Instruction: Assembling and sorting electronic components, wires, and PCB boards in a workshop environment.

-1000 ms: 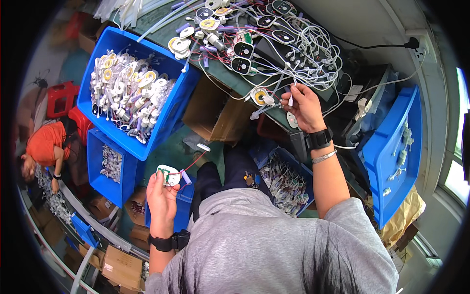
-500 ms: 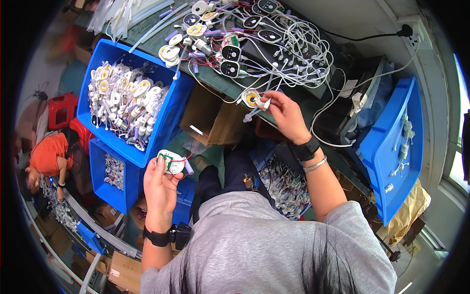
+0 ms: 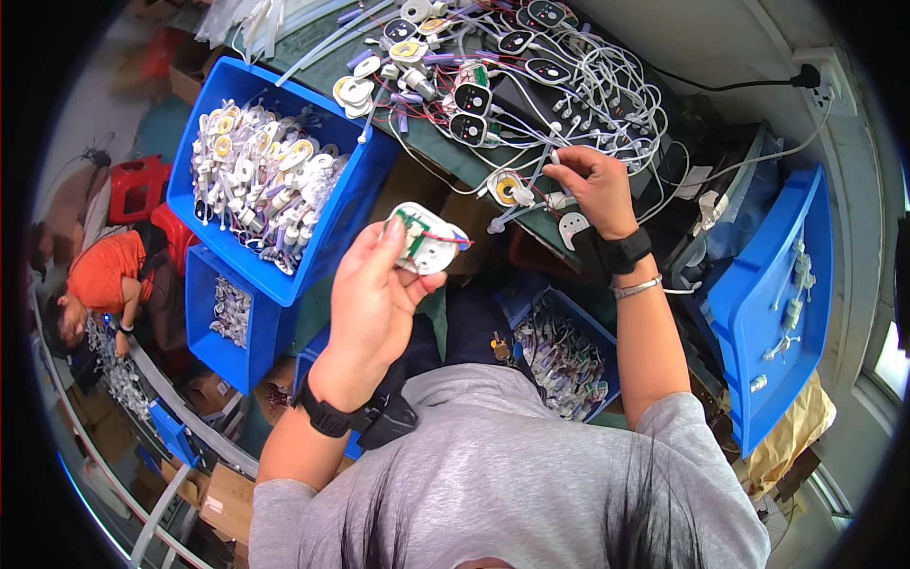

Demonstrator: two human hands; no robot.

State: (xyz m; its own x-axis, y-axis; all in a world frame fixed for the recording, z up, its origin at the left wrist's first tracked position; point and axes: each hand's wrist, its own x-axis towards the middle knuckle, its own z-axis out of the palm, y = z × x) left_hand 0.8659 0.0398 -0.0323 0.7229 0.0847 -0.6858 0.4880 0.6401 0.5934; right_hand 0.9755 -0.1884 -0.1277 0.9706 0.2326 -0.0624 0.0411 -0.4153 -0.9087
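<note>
My left hand (image 3: 374, 284) holds a white oval plastic shell (image 3: 431, 254) up in front of me. A green circuit board (image 3: 414, 232) and a red wire show inside the shell. Over the bench's near edge, my right hand (image 3: 607, 190) pinches the end of a white cable (image 3: 554, 157); the fingers partly cover it. Just left of those fingers lies a white round part with a yellow ring (image 3: 507, 188). Below the right hand, a white flat piece with small holes (image 3: 573, 230) sits at the bench edge.
Tangled white cables (image 3: 607, 104) and black-faced oval units (image 3: 469, 130) cover the green bench. A blue bin (image 3: 355, 180) full of white parts stands left, another blue bin (image 3: 607, 346) near my legs. A blue tray (image 3: 739, 313) leans right. Far left, a person in orange (image 3: 109, 270) works.
My left hand has come up and to the right with the shell, toward the bench edge. The right hand has shifted slightly up and right, away from the yellow-ringed part.
</note>
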